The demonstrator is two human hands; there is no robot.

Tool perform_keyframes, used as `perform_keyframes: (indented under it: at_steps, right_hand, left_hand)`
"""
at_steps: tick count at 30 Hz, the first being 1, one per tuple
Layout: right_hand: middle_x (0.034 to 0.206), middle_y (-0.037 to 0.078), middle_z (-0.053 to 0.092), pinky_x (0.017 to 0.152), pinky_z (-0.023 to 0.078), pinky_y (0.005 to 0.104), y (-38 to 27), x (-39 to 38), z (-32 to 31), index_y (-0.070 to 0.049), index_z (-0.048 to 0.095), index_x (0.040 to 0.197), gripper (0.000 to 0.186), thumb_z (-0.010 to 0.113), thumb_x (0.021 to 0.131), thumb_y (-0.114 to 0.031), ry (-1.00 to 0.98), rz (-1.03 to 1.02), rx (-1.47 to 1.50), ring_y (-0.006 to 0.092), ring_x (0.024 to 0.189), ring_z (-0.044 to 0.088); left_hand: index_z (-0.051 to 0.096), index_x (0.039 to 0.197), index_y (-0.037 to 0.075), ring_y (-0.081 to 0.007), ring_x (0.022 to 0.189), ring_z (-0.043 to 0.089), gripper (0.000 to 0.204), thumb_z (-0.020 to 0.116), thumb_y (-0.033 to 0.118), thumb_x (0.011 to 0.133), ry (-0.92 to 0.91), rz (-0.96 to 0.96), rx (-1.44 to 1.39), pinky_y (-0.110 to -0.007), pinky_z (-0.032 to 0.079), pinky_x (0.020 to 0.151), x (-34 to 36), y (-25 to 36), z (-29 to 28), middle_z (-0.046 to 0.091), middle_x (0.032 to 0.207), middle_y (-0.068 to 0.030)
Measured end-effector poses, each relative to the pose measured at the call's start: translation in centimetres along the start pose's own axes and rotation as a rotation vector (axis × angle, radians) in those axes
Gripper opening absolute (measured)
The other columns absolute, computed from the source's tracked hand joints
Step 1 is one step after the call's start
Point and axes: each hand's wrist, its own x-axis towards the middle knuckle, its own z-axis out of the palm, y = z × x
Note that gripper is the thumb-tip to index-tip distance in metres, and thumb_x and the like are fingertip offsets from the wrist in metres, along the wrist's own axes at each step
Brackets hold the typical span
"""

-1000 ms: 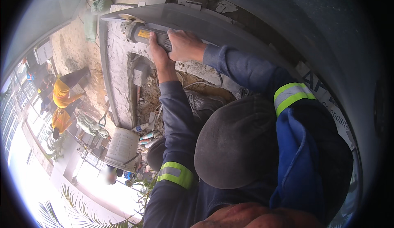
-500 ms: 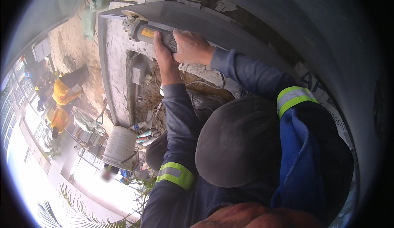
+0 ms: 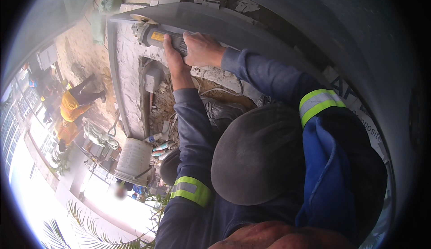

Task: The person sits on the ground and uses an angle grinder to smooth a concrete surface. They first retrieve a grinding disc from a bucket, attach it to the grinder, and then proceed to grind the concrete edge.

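A: Holding what, up there?
B: Holding a grey-and-yellow angle grinder [image 3: 157, 37], near the top and left of centre, just above a rough white ledge [image 3: 128, 65].

A: Gripped by one hand or two?
B: By two. Clamped on the near side by the left hand [image 3: 177, 63], with the thumb laid along the casing; clamped at the rear end by the right hand [image 3: 202, 50], close against the left.

A: Fitted with what at the front?
B: With a tan disc [image 3: 142, 19], right by the edge of a dark grey slab [image 3: 202, 18]. Touching or only just beside? Cannot tell.

A: And nearer the body?
B: See dark blue sleeves [image 3: 194, 125] with yellow-green reflective bands [image 3: 191, 190] lower down.

A: Look past the left arm, too.
B: Spot a pale box [image 3: 152, 79] beside the ledge, then a white bucket [image 3: 134, 157] near a few tubes [image 3: 161, 149].

A: And farther left?
B: Find a co-worker in yellow [image 3: 72, 107], well apart from the grinder, by sandy-coloured ground [image 3: 85, 47].
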Motion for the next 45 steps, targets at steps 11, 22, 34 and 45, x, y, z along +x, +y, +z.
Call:
perform_keyframes:
  at_steps: [11,22,34,45]
  right_hand:
    - [0.096,0.033,0.071,0.086,0.058,0.0502,-0.2,-1.9,-1.3,0.015,0.06,0.11,0.05,0.07,0.07,-0.014,0.001,-0.012,0.016,0.0456,0.094,0.072]
    - [0.093,0.032,0.071,0.08,0.059,0.0499,0.7,-2.5,-0.9,0.016,0.057,0.12,0.06,0.072,0.073,-0.017,0.068,-0.047,-0.037,0.0454,0.089,0.073]
    - [0.097,0.031,0.071,0.086,0.058,0.0514,0.2,-0.8,-0.7,0.012,0.061,0.105,0.044,0.069,0.071,-0.014,-0.01,0.006,0.009,0.0448,0.096,0.072]
    - [0.098,0.033,0.071,0.088,0.058,0.0499,0.3,-1.4,-1.0,0.014,0.059,0.11,0.049,0.07,0.072,-0.014,-0.017,0.012,0.006,0.0452,0.098,0.072]
  left_hand:
    - [0.058,0.126,-0.002,-0.0215,0.095,0.07,0.043,0.053,0.035,0.106,0.015,0.013,0.014,-0.035,0.058,0.085,-1.7,0.1,1.3,0.07,0.11,-0.0131]
    - [0.059,0.126,-0.004,-0.0207,0.094,0.069,0.045,0.056,0.036,0.106,0.024,0.041,0.011,-0.034,0.058,0.084,-2.2,-0.8,1.6,0.069,0.109,-0.0131]
    - [0.059,0.123,-0.003,-0.0199,0.091,0.069,0.043,0.054,0.037,0.106,0.043,0.03,-0.022,-0.035,0.058,0.082,-0.6,-0.6,0.6,0.069,0.107,-0.0114]
    - [0.058,0.126,-0.002,-0.021,0.093,0.069,0.043,0.054,0.036,0.106,0.031,0.006,-0.022,-0.034,0.058,0.083,-1.2,-0.4,1.3,0.069,0.109,-0.0117]
